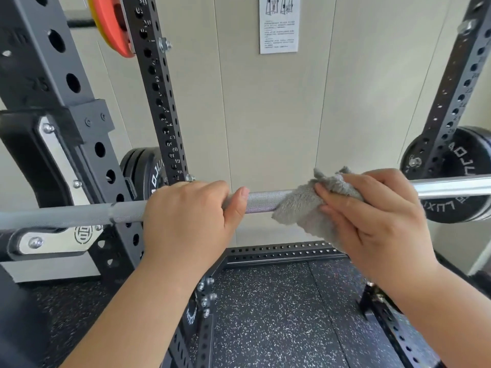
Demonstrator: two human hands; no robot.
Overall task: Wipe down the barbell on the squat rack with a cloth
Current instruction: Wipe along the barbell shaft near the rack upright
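The barbell runs across my view from the left edge to the right, at about chest height inside the squat rack, between its punched black uprights. Its middle stretch is dull and knurled; the part towards the right is bright and smooth.

A grey fluffy cloth is wrapped over the bar right of centre, with one loose corner hanging below it. I see the right hand gripping that cloth against the bar, fingers held close together and curled round the bunched fabric.

The left hand grips the bare bar just left of the cloth, apart from it. Its fingers are curled over the top, and the thumb lies along the near side of the bar.

At the far left the bar passes just above a black and silver hook. Black weight plates sit behind the uprights on both sides, and an orange plate hangs high on the left. A printed sheet is fixed to the pale wall behind. Below lies speckled rubber flooring.
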